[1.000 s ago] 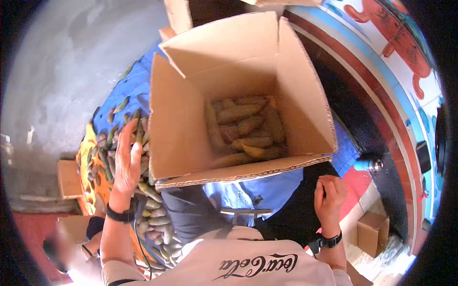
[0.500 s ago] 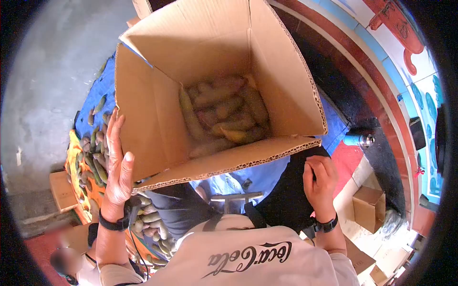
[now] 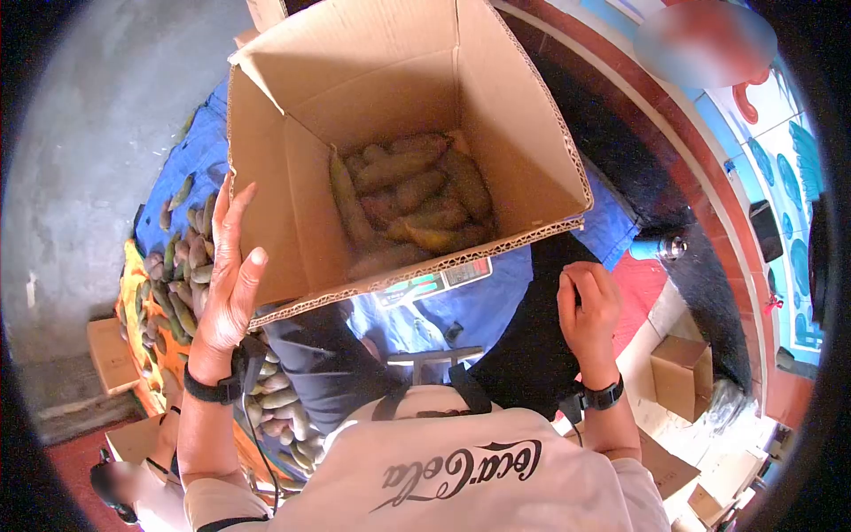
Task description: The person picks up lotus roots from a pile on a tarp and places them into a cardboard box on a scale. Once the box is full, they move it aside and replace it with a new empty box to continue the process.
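Note:
A tall open cardboard box (image 3: 523, 133) stands in front of me, with long green and purplish vegetables (image 3: 412, 191) lying at its bottom. My left hand (image 3: 227, 297) rests against the box's left edge, fingers stretched and thumb apart. My right hand (image 3: 591, 310) is off the box, just past its near right corner, beside my dark trouser leg. Its fingers are curled, with nothing showing in them. From under the box's near edge peeks a device with a lit display (image 3: 434, 282).
Many more vegetables (image 3: 182, 284) lie on blue and orange sheets at the left. A person (image 3: 133, 488) is at the lower left. Smaller cardboard boxes stand at the left (image 3: 113, 355) and right (image 3: 681, 377). A metal-ended cylinder (image 3: 665, 248) lies right of the blue sheet.
The box's near edge has moved up in view, uncovering the lit display beneath it. My right hand has shifted slightly up and left; the left stays at the box's edge.

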{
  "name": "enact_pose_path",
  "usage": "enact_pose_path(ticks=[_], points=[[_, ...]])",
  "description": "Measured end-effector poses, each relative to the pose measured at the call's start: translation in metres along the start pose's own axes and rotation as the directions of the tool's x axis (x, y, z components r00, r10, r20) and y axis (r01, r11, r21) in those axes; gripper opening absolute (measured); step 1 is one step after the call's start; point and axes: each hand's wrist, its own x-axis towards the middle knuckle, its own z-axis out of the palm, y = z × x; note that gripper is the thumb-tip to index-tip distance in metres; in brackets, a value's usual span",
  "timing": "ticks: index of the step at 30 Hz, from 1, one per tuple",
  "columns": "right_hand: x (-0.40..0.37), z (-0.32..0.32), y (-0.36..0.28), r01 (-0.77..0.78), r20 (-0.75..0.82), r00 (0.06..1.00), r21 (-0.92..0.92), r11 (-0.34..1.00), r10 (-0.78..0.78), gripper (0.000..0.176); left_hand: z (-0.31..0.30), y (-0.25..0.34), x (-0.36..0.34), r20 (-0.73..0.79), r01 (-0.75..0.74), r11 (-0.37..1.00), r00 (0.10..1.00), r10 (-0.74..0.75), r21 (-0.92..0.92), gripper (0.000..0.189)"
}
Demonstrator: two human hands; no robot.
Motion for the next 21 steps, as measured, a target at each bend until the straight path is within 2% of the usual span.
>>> enact_pose_path(ticks=[2,12,16,21], points=[[-0.002,0.000,0.002,-0.001,-0.013,1.000,-0.002,1.000,0.001,0.006,-0.001,-0.001,-0.003,-0.030,-0.002,1.000,1.000,0.002,-0.007,0.068],[-0.004,0.000,0.005,0.033,-0.061,0.998,-0.006,0.999,-0.033,0.006,-0.005,-0.013,-0.012,-0.227,-0.023,0.979,0.974,-0.024,-0.204,0.068],[-0.005,0.001,0.008,0.034,-0.064,0.997,-0.004,0.999,-0.035,0.007,-0.005,-0.011,-0.016,-0.281,-0.040,0.974,0.960,-0.025,-0.225,0.068],[-0.004,0.002,0.007,0.038,-0.064,0.997,-0.006,0.999,-0.039,0.006,-0.008,0.010,-0.017,-0.308,-0.100,0.991,0.943,0.122,0.087,0.077]])
